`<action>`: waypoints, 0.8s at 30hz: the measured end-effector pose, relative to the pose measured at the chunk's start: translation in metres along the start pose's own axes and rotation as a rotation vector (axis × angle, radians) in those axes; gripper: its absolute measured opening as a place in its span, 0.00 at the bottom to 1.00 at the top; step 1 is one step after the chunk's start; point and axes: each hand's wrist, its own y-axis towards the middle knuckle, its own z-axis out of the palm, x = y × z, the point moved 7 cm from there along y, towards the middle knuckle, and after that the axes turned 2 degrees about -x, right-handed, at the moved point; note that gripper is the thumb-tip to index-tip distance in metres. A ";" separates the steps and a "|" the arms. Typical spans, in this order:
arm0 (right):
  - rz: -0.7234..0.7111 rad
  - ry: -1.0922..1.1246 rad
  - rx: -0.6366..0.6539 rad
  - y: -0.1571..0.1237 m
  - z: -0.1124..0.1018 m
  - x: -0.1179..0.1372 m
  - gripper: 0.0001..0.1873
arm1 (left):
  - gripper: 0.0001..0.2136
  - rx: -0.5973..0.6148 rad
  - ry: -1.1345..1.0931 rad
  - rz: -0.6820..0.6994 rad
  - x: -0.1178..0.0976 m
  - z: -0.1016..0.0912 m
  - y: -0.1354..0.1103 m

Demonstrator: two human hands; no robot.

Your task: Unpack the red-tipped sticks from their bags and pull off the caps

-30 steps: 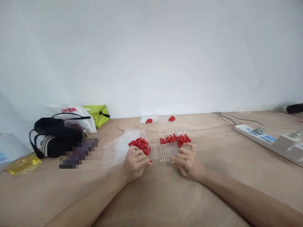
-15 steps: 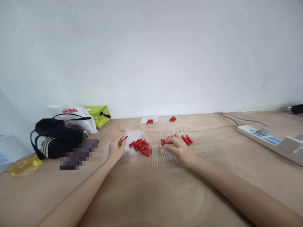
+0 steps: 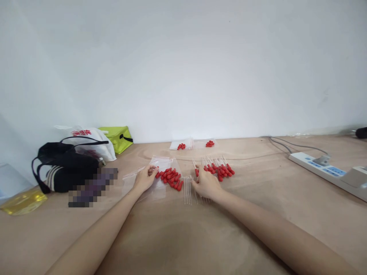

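My left hand [image 3: 146,177] is closed at the left edge of a pile of red rubber dropper bulbs [image 3: 171,176], its fingertips pinched on a red bulb [image 3: 157,169]. The pile lies on clear zip bags [image 3: 159,191]. My right hand [image 3: 207,183] is closed, palm down, over a row of thin clear tubes; whatever is between its fingers is hidden. Just left of it, several bare clear tubes [image 3: 187,191] lie side by side. Beyond its knuckles are several tubes fitted with red bulbs [image 3: 225,170], their thin ends pointing to the wall.
Two clear bags with red bulbs [image 3: 181,146] [image 3: 210,144] lie by the wall. At left are a black bag [image 3: 71,177], a white plastic bag [image 3: 100,143], a green box bag [image 3: 119,139] and a yellow pouch [image 3: 24,201]. A power strip [image 3: 318,166] with cables lies right.
My left hand has moved slightly right, to the edge of the bulb pile. My right hand has shifted left and down over the bare tubes, uncovering more of the red-bulbed ones.
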 end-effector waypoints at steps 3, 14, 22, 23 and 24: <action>0.024 -0.062 0.007 -0.002 0.001 0.003 0.28 | 0.14 0.014 0.004 0.007 -0.002 0.000 -0.001; 0.056 -0.166 -0.131 0.010 -0.026 -0.018 0.13 | 0.14 0.012 0.012 0.015 -0.008 -0.003 -0.003; 0.036 -0.312 -0.105 0.020 -0.023 -0.012 0.14 | 0.13 0.011 0.023 0.038 -0.009 -0.003 -0.003; 0.035 -0.326 -0.104 0.021 -0.022 -0.010 0.14 | 0.13 0.009 0.027 0.043 -0.010 -0.003 -0.003; 0.036 -0.337 -0.106 0.021 -0.022 -0.009 0.13 | 0.13 0.008 0.030 0.048 -0.010 -0.003 -0.003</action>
